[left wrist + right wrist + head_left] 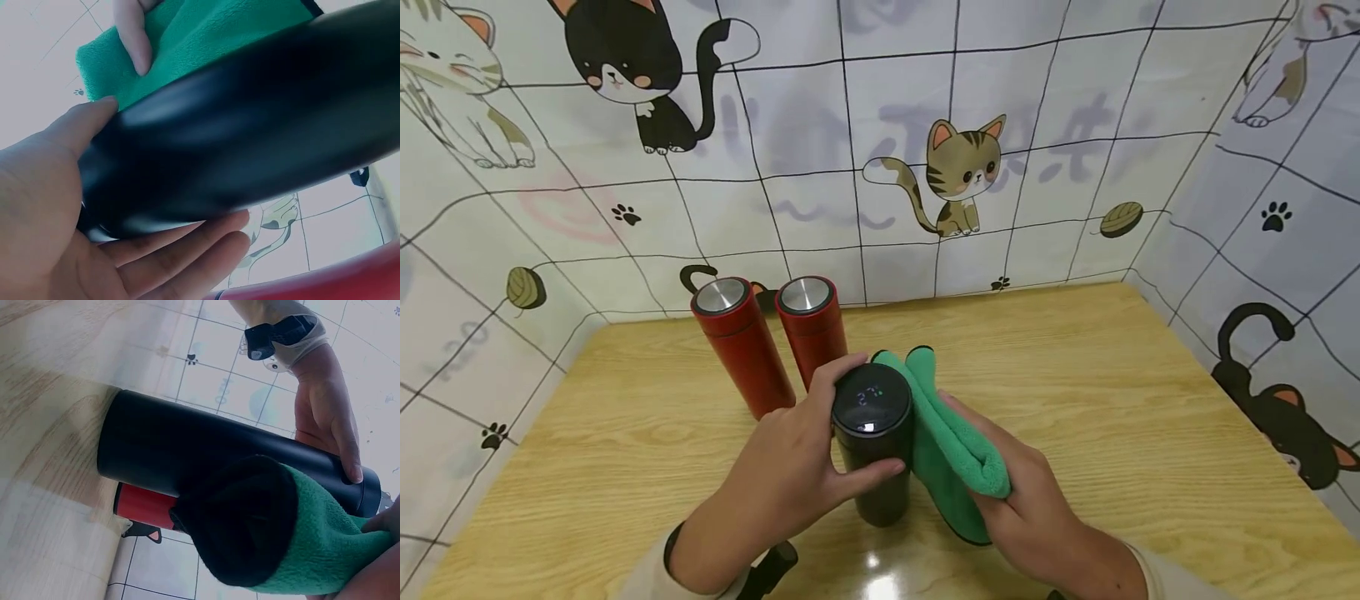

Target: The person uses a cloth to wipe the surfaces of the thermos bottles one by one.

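Observation:
A black thermos flask [872, 417] stands upright on the table, its glossy lid lit with a small digital readout. My left hand [801, 467] grips it near the top, thumb on the near side and fingers round the far side. In the left wrist view the flask's dark body [237, 119] fills the middle. My right hand [1030, 492] holds a folded green cloth [955, 450] against the flask's right side. The cloth's dark-edged end [250, 519] overlaps the flask's side in the right wrist view.
Two red flasks with silver lids, the left one [745, 350] and the right one [812, 325], stand behind my left hand. The wooden table [1112, 392] meets cat-printed sheeting [880, 150] at the back and both sides.

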Tool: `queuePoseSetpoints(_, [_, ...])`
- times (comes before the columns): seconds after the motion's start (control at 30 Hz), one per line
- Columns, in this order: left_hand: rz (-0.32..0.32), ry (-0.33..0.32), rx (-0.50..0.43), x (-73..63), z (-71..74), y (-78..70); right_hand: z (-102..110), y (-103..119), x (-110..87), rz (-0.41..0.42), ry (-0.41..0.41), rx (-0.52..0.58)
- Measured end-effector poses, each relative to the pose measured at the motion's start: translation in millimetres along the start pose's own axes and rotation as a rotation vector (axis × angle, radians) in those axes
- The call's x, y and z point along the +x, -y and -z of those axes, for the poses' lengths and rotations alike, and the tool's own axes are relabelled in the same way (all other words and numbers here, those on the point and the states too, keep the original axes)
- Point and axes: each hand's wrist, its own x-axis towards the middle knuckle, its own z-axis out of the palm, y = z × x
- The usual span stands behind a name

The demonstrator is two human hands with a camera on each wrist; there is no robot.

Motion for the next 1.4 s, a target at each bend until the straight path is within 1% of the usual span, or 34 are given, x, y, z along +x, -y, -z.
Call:
queuePoseSetpoints(0.03, [0.007,0.004,0.0,0.3,0.1,-0.1,-0.3,-0.2,-0.1,0.013,-0.014,-0.001])
queuePoseSetpoints(0.1, [0.012,0.009,-0.003,0.8,0.1,-0.2,-0.7,-0.4,-0.2,0.001,-0.022,-0.006])
queuePoseSetpoints(0.27, [0.026,0.014,0.003,0.8,0.2,-0.8,-1.6,-1.4,1.7,-0.046,0.005,-0.023])
queuePoseSetpoints(0.37, [0.04,0.022,0.006,0.4,0.6,-1.5,-1.5,-1.8,1.8,-0.047,0.01,-0.035])
queuePoseSetpoints(0.43, [0.045,0.027,0.003,0.4,0.9,-1.9,-0.9,-1.9,1.9,-0.022,-0.001,-0.035])
queuePoseSetpoints(0.53, [0.055,0.039,-0.004,0.5,1.2,-2.4,0.2,-2.1,1.8,0.034,-0.021,0.0])
queuePoseSetpoints(0.6, [0.057,0.043,-0.007,0.6,1.3,-2.5,0.7,-2.1,2.0,0.055,-0.022,0.016])
queuePoseSetpoints(0.7, [0.051,0.036,0.003,0.5,1.2,-2.2,0.9,-2.1,2.2,0.027,-0.001,0.018])
queuePoseSetpoints(0.83, [0.039,0.024,0.017,0.4,1.0,-1.9,0.7,-2.6,2.1,-0.03,0.019,-0.017])
queuePoseSetpoints(0.93, [0.046,0.033,0.013,0.4,1.2,-2.1,1.0,-3.1,1.9,-0.022,0.004,-0.019])
queuePoseSetpoints(1.07, [0.061,0.05,0.009,0.3,1.3,-2.5,1.7,-2.9,2.1,-0.007,-0.004,0.009])
queuePoseSetpoints(1.17, [0.063,0.05,0.01,0.1,1.4,-2.5,1.6,-2.4,2.4,-0.036,0.021,0.031])
queuePoseSetpoints(1.27, [0.053,0.043,0.009,-0.4,1.1,-2.0,1.2,-2.2,2.1,-0.074,0.037,0.03])
queuePoseSetpoints(1.33, [0.047,0.04,0.009,-0.7,1.0,-2.0,1.2,-2.3,1.6,-0.086,0.03,0.024])
queuePoseSetpoints(1.4, [0.045,0.044,0.005,-0.8,0.8,-2.1,1.3,-2.6,1.0,-0.071,0.007,0.009])
